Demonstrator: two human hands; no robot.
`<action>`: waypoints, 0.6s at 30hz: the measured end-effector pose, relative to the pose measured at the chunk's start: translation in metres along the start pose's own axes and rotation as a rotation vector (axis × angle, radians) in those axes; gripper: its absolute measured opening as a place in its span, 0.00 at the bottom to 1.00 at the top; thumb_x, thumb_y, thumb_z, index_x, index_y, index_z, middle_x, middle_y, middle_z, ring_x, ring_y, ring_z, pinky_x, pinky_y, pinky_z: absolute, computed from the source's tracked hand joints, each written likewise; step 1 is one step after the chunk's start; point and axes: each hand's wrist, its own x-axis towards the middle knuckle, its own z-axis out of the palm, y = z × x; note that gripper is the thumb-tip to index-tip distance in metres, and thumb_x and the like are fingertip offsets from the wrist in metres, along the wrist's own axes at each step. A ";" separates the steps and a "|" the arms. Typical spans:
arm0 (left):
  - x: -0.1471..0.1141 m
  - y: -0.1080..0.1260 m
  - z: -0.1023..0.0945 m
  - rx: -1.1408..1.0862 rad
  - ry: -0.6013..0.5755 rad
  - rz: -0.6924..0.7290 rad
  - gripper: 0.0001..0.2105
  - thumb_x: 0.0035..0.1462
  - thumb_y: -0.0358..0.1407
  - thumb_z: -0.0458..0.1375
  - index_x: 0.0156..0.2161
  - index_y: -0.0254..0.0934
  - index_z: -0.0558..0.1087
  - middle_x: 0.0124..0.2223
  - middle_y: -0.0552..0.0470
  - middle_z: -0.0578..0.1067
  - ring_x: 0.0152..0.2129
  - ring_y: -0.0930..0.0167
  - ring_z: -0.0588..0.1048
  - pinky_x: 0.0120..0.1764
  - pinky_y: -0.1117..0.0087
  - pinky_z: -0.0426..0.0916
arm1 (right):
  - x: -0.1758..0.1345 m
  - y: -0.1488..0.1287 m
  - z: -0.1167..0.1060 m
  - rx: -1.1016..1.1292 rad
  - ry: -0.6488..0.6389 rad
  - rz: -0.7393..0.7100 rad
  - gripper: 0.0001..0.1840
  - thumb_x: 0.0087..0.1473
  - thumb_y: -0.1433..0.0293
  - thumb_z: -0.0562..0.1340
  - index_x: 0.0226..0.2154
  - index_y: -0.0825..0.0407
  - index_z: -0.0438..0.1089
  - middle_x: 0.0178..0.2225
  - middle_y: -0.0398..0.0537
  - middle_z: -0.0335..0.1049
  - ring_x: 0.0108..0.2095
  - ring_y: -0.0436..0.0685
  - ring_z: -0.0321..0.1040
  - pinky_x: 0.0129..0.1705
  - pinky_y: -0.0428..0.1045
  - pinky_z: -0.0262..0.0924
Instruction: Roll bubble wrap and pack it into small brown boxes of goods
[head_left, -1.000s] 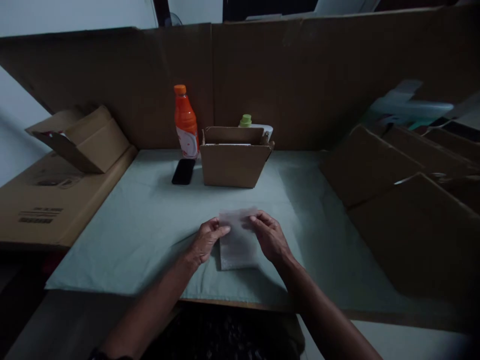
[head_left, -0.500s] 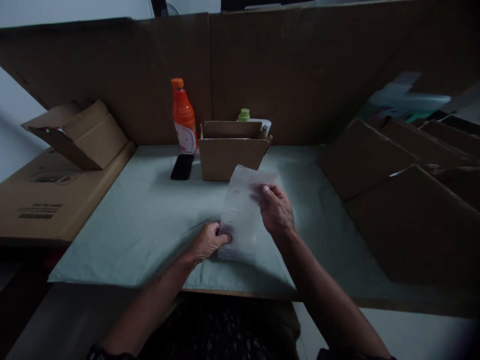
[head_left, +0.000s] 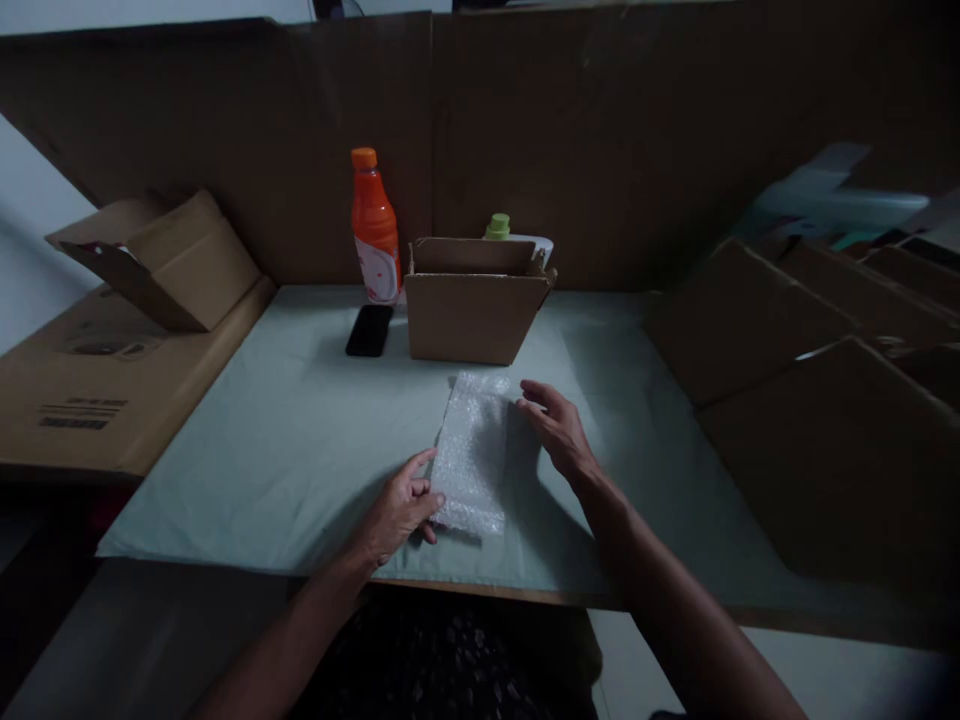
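Plastic bubble wrap (head_left: 474,445) between the two hands (head_left: 397,508) (head_left: 559,428)

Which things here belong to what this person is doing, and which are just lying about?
Seemingly in use:
bubble wrap, at the left hand, with the right hand beside it
cloth beneath

Seemingly just about:
orange bottle
black phone
open box, role unclear
green-capped container, partly hidden
left cardboard boxes
right cardboard boxes
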 end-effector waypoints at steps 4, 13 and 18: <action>-0.003 0.004 0.001 0.041 -0.028 -0.059 0.34 0.48 0.44 0.65 0.59 0.31 0.65 0.35 0.52 0.72 0.24 0.72 0.75 0.21 0.75 0.69 | -0.013 -0.011 -0.011 -0.078 -0.084 0.006 0.20 0.47 0.58 0.68 0.42 0.50 0.78 0.46 0.52 0.78 0.43 0.60 0.72 0.47 0.56 0.65; -0.008 0.006 -0.002 -0.145 -0.052 -0.075 0.29 0.41 0.30 0.61 0.53 0.32 0.70 0.41 0.44 0.77 0.35 0.65 0.78 0.27 0.72 0.71 | -0.070 -0.007 -0.033 -0.506 -0.597 -0.375 0.30 0.52 0.73 0.63 0.58 0.43 0.68 0.59 0.51 0.69 0.58 0.62 0.66 0.57 0.62 0.63; -0.002 0.004 0.002 0.071 -0.010 -0.041 0.21 0.49 0.35 0.59 0.50 0.33 0.74 0.34 0.48 0.78 0.25 0.70 0.76 0.24 0.74 0.66 | -0.104 -0.002 -0.018 -0.603 -0.518 -0.503 0.33 0.51 0.77 0.62 0.60 0.46 0.65 0.52 0.53 0.74 0.54 0.62 0.68 0.54 0.61 0.66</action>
